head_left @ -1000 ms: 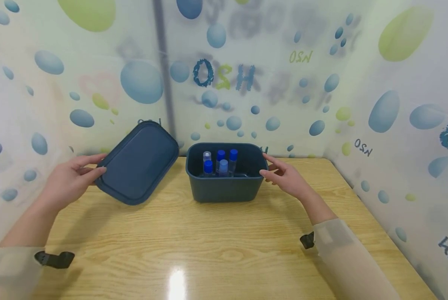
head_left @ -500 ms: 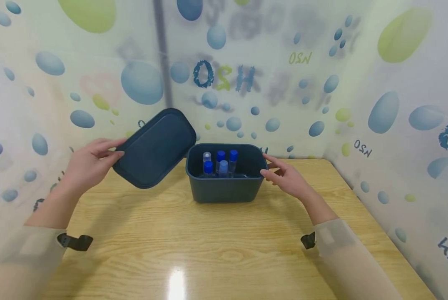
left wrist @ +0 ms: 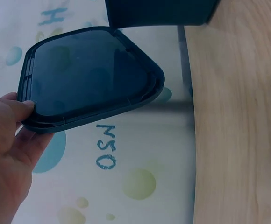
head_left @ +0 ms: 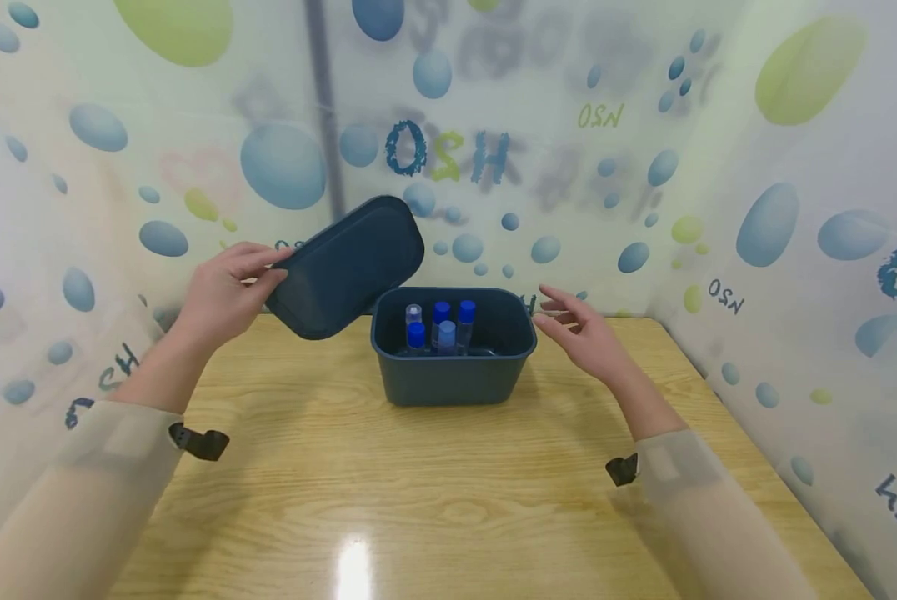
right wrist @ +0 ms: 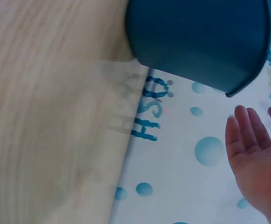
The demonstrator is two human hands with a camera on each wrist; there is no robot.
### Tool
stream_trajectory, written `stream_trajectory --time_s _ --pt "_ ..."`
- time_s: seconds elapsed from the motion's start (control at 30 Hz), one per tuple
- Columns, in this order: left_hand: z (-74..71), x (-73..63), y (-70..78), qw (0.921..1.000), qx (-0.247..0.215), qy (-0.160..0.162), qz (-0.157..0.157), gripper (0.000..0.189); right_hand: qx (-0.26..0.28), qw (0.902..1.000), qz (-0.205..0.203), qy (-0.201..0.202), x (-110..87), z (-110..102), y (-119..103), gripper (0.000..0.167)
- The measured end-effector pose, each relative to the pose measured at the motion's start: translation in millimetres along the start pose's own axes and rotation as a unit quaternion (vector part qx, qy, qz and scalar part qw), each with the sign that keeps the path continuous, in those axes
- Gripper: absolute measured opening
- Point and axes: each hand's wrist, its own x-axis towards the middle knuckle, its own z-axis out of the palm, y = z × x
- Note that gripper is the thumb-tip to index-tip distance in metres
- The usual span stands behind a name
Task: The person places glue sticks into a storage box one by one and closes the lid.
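In the head view my left hand (head_left: 227,292) pinches a dark blue lid (head_left: 351,267) by its left corner, thumb on one face and fingers behind. The lid is tilted in the air, its right end up beside and above the left rim of a dark blue bin (head_left: 452,382). Inside the bin several small clear bottles stand upright, among them a blue-capped bottle (head_left: 467,325) and one with a pale cap (head_left: 414,315); their lower parts are hidden. Just off the bin's right rim, my right hand (head_left: 587,342) is held with fingers loosely extended, holding nothing. The right wrist view shows a gap between fingertips and bin.
The bin stands on a wooden table (head_left: 433,483) near its back edge. Close behind rises a patterned wall (head_left: 606,233), with similar walls to the left and right. A black band (head_left: 201,442) is on the left wrist.
My left hand has carried the lid up and to the right, toward the bin. My right hand has let go of the bin's right rim and moved slightly away. The bin has stayed put.
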Motion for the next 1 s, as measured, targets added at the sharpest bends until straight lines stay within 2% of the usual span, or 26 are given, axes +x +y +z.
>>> stream_trajectory --time_s 0.23,0.37,0.53,0.77,0.87,1.0 --pt "17.2 22.0 13.3 0.9981 -0.028 0.031 0.047 0.036 -0.001 0.9993 -0.024 0.028 7.8 -4 -18 0.062" --pt "28.9 33.1 21.7 0.9940 -0.055 0.044 0.083 0.035 -0.007 0.9990 -0.032 0.030 11.5 -4 -28 0.063" --pt "41.9 43.7 33.1 0.9897 -0.069 0.053 0.113 0.035 0.001 0.9987 -0.042 0.029 16.3 -2 -39 0.062" --pt "55.7 54.3 52.2 0.9855 -0.067 0.053 0.147 0.033 0.000 0.9975 -0.055 0.045 24.2 -2 -51 0.060" --pt "61.5 58.1 59.5 0.9816 -0.061 0.052 0.173 0.032 -0.004 0.9971 -0.056 0.052 26.5 -3 -55 0.060" --pt "70.3 61.2 66.2 0.9723 -0.051 0.055 0.221 0.030 -0.001 0.9971 -0.053 0.054 29.1 -4 -60 0.062"
